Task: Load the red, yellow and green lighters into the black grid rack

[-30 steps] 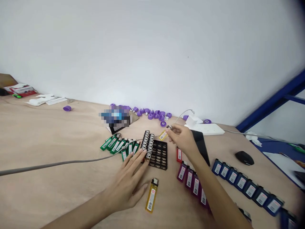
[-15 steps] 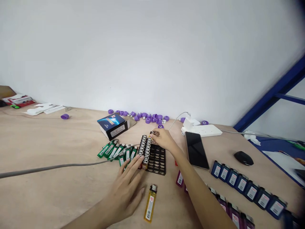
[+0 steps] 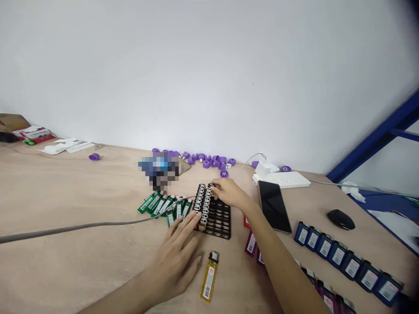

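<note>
One worktop (image 3: 65, 183) carries everything named below. Across it runs a grey cable (image 3: 98, 225) over the green lighters (image 3: 159, 206); snagging it could drag them. Your right forearm (image 3: 281, 257) overlaps the purple lighters (image 3: 251, 243) in view; lowering it may scatter them. Your left hand (image 3: 178, 248) lies spread, fingers grasping nothing, fingertips at the near end of two lighter rows (image 3: 207, 204); excess pressure there could tip the black tray (image 3: 227, 229), whose left side holds those rows upright. Your right hand (image 3: 231, 193) has its fingers pinched on the head of a far-end lighter (image 3: 210, 185); an angled push could jam it. Its seating is hidden.
</note>
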`<state>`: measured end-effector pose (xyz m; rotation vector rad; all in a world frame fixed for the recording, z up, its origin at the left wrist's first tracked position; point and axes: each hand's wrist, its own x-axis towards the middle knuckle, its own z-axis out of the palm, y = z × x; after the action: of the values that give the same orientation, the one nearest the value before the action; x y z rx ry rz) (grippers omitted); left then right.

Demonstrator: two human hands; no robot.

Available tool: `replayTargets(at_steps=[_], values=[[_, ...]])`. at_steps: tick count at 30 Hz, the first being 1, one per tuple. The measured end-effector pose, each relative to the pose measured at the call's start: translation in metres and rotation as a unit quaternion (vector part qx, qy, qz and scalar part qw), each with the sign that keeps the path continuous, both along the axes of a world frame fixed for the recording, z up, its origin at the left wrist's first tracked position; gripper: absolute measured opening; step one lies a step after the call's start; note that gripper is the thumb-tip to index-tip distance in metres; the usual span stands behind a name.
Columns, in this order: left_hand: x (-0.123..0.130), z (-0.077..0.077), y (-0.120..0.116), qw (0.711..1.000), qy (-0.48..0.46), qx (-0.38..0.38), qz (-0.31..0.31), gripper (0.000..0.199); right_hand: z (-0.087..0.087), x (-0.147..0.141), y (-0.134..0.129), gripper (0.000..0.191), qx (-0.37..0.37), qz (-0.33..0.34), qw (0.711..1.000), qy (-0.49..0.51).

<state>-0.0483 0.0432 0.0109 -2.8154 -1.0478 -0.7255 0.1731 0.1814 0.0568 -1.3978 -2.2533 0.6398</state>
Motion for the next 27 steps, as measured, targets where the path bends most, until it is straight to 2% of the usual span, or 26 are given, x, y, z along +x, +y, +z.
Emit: replayTargets(at_steps=[4, 7, 13, 18, 21, 23, 24, 27], values=[[0.002, 0.0, -0.002, 1.0, -0.014, -0.002, 0.007, 0.034, 0.001, 0.006, 0.001, 0.026, -0.01, 0.041, 0.999, -0.022], [0.003, -0.002, -0.002, 0.999, -0.032, -0.004, 0.007, 0.029, -0.001, 0.006, 0.0, 0.029, -0.004, 0.046, 0.998, -0.036], [0.003, -0.004, 0.001, 0.999, -0.044, -0.003, 0.002, 0.023, -0.003, 0.0, -0.003, 0.029, 0.014, 0.02, 0.998, -0.053], [0.001, -0.003, -0.001, 0.999, -0.039, -0.008, 0.0, 0.012, 0.009, 0.009, -0.012, 0.029, 0.039, -0.044, 0.997, -0.051], [0.0, -0.003, -0.001, 0.999, -0.033, -0.004, -0.003, 0.01, 0.011, 0.009, -0.039, 0.026, 0.06, -0.093, 0.993, -0.042], [0.0, -0.003, -0.001, 1.0, -0.03, -0.006, -0.003, 0.009, 0.003, 0.003, -0.07, 0.024, 0.064, -0.118, 0.99, -0.037], [-0.001, -0.003, -0.001, 1.0, -0.029, -0.007, -0.001, 0.01, -0.003, 0.0, -0.088, 0.023, 0.052, -0.122, 0.99, -0.037], [-0.001, -0.002, -0.001, 1.0, -0.026, -0.009, -0.003, 0.015, -0.023, -0.011, -0.138, 0.021, -0.066, -0.123, 0.986, -0.095]])
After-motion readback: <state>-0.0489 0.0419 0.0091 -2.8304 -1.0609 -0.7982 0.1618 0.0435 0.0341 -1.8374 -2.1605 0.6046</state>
